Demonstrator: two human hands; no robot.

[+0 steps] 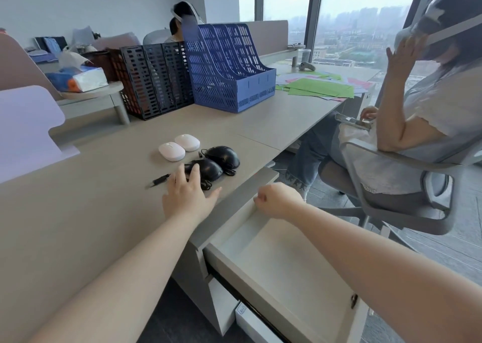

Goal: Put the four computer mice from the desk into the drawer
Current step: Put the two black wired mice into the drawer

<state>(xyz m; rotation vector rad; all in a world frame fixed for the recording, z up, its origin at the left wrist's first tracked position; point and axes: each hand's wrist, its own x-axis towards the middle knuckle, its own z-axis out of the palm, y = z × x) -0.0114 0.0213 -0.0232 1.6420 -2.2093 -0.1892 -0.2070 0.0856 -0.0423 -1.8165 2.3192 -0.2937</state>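
Observation:
Two white mice [172,151] [187,142] lie side by side on the desk [78,212]. Just right of them sit two black corded mice, the nearer one [208,169] and the farther one [224,155], with their cables bunched around them. My left hand [187,194] hovers with fingers spread, its fingertips at the near black mouse and holding nothing. The drawer [287,264] under the desk edge stands pulled out and bare inside. My right hand [276,199] is curled over the drawer's far inner end, fingers closed; nothing shows in it.
A black USB plug [159,180] lies left of my left hand. Black [151,81] and blue [229,68] file racks stand at the back. A seated person in a swivel chair [407,186] is close on the right. A white box [250,321] sits below the drawer.

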